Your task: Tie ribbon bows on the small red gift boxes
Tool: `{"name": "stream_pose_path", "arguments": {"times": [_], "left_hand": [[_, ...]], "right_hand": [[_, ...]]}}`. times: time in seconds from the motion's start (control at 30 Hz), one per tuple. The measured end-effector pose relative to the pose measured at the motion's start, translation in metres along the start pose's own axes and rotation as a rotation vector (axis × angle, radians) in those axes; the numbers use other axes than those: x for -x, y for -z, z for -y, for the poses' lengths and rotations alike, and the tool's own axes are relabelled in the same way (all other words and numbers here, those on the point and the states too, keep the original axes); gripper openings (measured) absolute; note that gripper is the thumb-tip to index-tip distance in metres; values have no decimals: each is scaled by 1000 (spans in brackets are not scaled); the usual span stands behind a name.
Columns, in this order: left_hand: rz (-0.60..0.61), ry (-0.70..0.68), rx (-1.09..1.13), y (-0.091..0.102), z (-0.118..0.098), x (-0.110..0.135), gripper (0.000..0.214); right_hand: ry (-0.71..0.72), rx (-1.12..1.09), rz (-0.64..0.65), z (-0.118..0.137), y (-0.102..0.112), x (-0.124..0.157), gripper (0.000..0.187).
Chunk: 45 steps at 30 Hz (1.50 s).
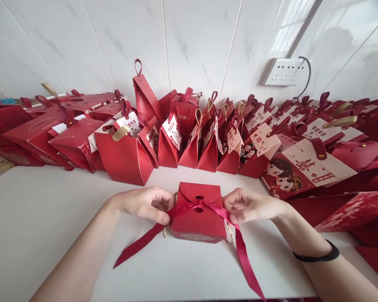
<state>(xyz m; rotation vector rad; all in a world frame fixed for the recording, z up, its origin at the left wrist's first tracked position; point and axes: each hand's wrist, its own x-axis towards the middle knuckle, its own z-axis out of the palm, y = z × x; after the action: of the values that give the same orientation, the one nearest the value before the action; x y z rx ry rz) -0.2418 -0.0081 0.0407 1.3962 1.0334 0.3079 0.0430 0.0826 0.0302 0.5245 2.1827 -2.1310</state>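
Observation:
A small red gift box (197, 228) with a curved flap rests on the white table in front of me. A crimson ribbon (248, 264) is crossed and knotted over the middle of its top, between two dark cut-outs. My left hand (151, 205) is closed, thumb and fingers pinching the ribbon at the box's left side. On the other side, my right hand (247, 205) pinches the ribbon near the right edge. Both ribbon tails hang past the fingers onto the table. Twisted cream cord handles (229, 233) show at the box's sides, partly hidden.
Several red boxes with ribbon loops (122, 155) stand in rows along the back and left. More printed boxes (305, 167) crowd the right side. A white power strip (285, 72) with a dark cable is on the tiled wall (195, 37). The white table (66, 209) lies beneath.

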Motion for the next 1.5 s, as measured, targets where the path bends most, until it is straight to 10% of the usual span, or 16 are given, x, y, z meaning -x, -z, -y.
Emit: {"name": "stream_pose_path", "arguments": {"times": [0.23,1.5], "left_hand": [[124,-74,197,0,-1,3,32],[136,-174,260,0,16,-12,43]], "right_hand": [[26,-236,56,-6,3,1,39],[141,35,64,-15,15,-2,42]]}}
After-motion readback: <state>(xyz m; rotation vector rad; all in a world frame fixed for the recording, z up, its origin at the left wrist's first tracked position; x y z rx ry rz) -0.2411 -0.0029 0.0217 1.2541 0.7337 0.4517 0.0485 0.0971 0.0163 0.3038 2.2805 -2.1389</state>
